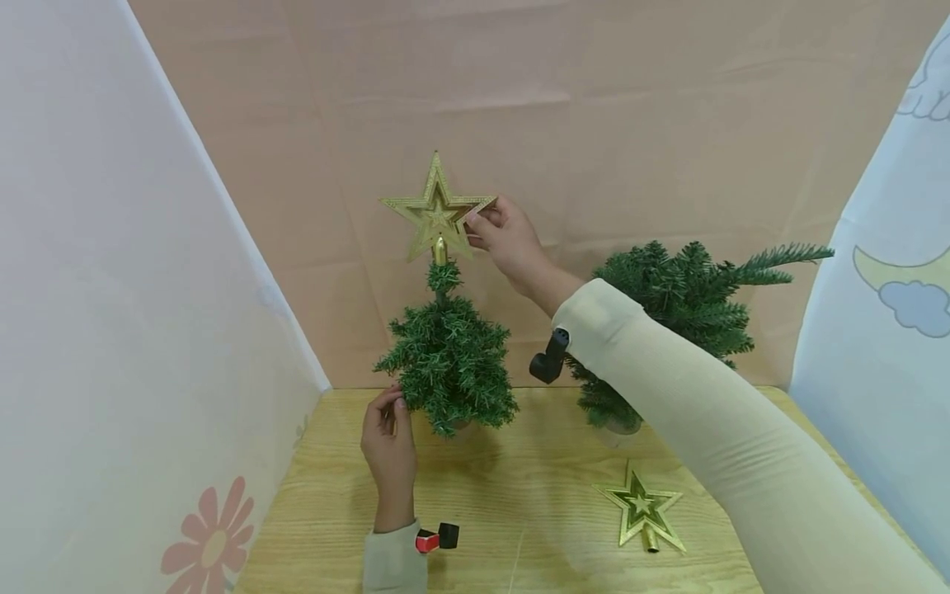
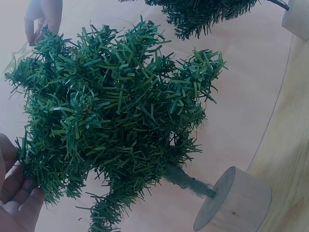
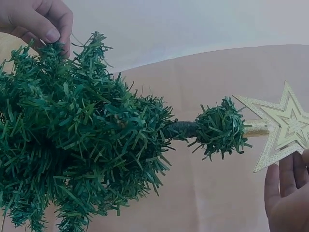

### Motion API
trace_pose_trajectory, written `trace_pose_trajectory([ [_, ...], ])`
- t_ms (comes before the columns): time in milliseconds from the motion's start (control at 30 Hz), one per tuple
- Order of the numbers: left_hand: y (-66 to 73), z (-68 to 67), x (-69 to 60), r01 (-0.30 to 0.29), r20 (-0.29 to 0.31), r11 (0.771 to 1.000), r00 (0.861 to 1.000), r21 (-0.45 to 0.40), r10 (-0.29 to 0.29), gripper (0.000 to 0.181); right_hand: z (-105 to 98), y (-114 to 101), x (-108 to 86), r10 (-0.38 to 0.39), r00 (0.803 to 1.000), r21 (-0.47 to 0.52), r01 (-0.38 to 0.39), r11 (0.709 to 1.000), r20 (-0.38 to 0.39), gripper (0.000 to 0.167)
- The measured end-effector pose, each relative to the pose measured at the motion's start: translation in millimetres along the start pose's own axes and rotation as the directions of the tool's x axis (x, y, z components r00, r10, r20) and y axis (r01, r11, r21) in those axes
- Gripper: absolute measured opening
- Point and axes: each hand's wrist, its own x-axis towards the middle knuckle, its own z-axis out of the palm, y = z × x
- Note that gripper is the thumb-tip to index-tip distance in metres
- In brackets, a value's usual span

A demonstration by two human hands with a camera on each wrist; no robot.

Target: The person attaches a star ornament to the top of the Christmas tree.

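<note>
A gold star point(image 1: 438, 216) stands upright on the tip of the small green tree point(image 1: 453, 359), its tube over the top tuft. The right hand point(image 1: 512, 243) pinches the star's right side; in the right wrist view its fingers point(image 3: 287, 179) lie against the star point(image 3: 289, 123). Low on the tree's left side, the left hand point(image 1: 389, 450) pinches a branch end; the right wrist view shows this hand point(image 3: 41, 21) with thumb and fingertips on the greenery point(image 3: 82, 130). A round wooden base point(image 2: 234, 200) carries the tree.
A second, fuller tree point(image 1: 668, 305) stands to the right, partly behind the right sleeve point(image 1: 683, 404). Another gold star point(image 1: 641, 505) lies on the wooden table point(image 1: 475, 520) near its front right. Pinkish cloth point(image 1: 668, 124) hangs behind, with pale printed cloths at both sides.
</note>
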Motion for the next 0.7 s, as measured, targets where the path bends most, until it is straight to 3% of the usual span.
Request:
trace_pose_trajectory([
  [333, -0.7, -0.3, -0.4, 0.022, 0.006, 1.0, 1.0, -0.006, -0.022, 0.017, -2.8, -5.5, 1.5, 0.015, 0.999, -0.142, -0.01, 0.99, 0.034, 0.026],
  [700, -2.0, -0.3, -0.2, 0.014, 0.003, 1.0, 1.0, -0.009, -0.014, 0.017, -9.3, -2.0, 7.0, 0.069, 0.994, -0.074, -0.062, 0.995, 0.086, 0.027],
])
